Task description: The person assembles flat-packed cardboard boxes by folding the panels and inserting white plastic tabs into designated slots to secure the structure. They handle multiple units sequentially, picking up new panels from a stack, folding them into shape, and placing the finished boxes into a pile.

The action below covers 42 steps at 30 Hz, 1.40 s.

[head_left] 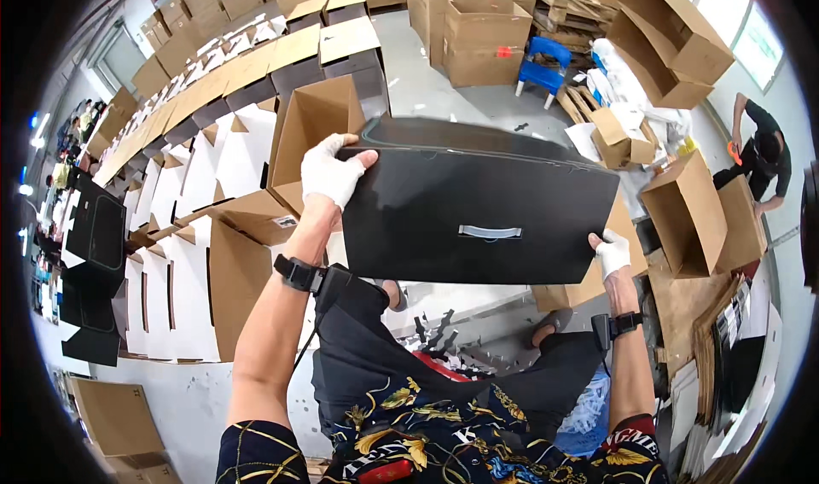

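A black cardboard box (426, 198) with a pale carry handle (490, 232) on its facing side is held up in front of my body. My left hand (331, 175), in a white glove with the thumb tip bare, grips its upper left corner. Around its lower right edge, my right hand (611, 252) is closed in the same kind of glove. The box tilts slightly down to the right, and its far side is mostly hidden. Just behind its left end stands an open brown carton (341, 104).
Cartons with white dividers (189, 305) line the left side. A blue chair (544, 64) and large brown cartons (486, 44) stand farther off. At the right, another person (768, 155) handles an open carton (687, 215). Black scraps (437, 335) litter the floor near a blue bin (589, 416).
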### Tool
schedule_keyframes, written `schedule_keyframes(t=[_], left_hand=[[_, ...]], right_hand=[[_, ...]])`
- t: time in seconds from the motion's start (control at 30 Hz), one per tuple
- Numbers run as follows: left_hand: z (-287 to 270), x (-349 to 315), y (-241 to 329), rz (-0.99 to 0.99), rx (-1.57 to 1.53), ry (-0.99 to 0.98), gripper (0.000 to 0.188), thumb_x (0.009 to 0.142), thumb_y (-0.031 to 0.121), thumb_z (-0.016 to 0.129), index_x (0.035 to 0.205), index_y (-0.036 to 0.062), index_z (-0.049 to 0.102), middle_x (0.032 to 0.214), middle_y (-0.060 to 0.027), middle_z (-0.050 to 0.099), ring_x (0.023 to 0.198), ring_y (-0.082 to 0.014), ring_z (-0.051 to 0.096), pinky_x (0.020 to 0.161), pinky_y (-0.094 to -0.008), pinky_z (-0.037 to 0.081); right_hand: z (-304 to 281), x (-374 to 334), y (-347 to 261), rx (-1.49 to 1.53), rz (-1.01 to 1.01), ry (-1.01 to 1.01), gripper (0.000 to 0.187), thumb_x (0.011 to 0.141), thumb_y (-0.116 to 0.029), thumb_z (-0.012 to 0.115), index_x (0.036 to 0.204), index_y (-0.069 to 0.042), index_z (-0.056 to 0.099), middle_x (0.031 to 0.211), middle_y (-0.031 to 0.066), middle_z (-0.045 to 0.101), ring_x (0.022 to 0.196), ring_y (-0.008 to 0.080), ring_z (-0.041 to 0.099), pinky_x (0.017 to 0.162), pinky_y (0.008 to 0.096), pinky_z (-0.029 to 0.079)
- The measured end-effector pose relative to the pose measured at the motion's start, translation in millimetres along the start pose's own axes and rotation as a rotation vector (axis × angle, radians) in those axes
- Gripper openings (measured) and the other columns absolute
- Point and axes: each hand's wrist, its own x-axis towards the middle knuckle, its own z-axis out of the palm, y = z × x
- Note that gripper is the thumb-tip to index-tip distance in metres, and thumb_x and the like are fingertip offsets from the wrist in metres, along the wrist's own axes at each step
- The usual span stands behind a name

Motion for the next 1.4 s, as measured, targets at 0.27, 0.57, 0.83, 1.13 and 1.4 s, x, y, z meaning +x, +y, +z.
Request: schedule_keyframes(t=[0.27, 0.57, 0.83, 1.13, 1.4], left_hand=[[-59, -119, -1, 0.734, 0.090, -0.126, 0.041, 0.066, 0.002, 0.087, 0.103, 0.0080, 0.073, 0.136, -0.0170, 0.061, 0.115, -0.0321, 0.066, 0.094, -0.0362, 0.056], [-15, -93, -114, -0.039, 0.050, -0.764, 0.042, 0.080, 0.010, 0.081, 0.119, -0.0010, 0.069, 0.097, -0.0126, 0.075, 0.083, -0.0231, 0.072, 0.082, -0.0343, 0.057], [132, -1, -224, -0.157, 0.084, -0.600, 0.096, 0.073, 0.030, 0.089, 0.149, -0.0039, 0.039, 0.147, -0.0220, 0.050, 0.134, -0.0290, 0.050, 0.109, -0.0368, 0.045], [221, -95, -174, 0.059, 0.398, -1.103, 0.105, 0.070, 0.037, 0.089, 0.152, -0.0006, 0.036, 0.148, -0.0221, 0.049, 0.137, -0.0302, 0.049, 0.113, -0.0349, 0.040], [358, -115, -312, 0.323, 0.144, -0.838, 0.040, 0.095, 0.031, 0.061, 0.123, 0.0041, 0.063, 0.126, -0.0173, 0.062, 0.115, -0.0359, 0.058, 0.099, -0.0412, 0.049]], right_hand=[[40, 43, 28, 0.830, 0.119, -0.170, 0.023, 0.096, -0.009, 0.055, 0.119, -0.015, 0.057, 0.120, 0.0065, 0.058, 0.117, 0.0291, 0.058, 0.094, 0.0636, 0.047], [58, 16, 92, 0.900, 0.474, -0.086, 0.055, 0.098, -0.037, 0.063, 0.140, -0.014, 0.037, 0.159, 0.0227, 0.025, 0.142, 0.0468, 0.033, 0.107, 0.0683, 0.039], [145, -10, 62, 0.255, 0.457, -0.283, 0.093, 0.089, -0.040, 0.075, 0.159, -0.015, 0.020, 0.157, 0.0145, 0.037, 0.139, 0.0382, 0.042, 0.097, 0.0575, 0.049], [241, -27, 59, 0.198, 0.311, -0.330, 0.111, 0.076, -0.033, 0.086, 0.159, -0.003, 0.018, 0.153, 0.0218, 0.042, 0.138, 0.0294, 0.045, 0.106, 0.0407, 0.045], [298, 6, 63, -0.597, 0.249, -0.121, 0.065, 0.084, -0.027, 0.074, 0.139, -0.005, 0.049, 0.112, 0.0261, 0.069, 0.109, 0.0405, 0.067, 0.092, 0.0450, 0.053]])
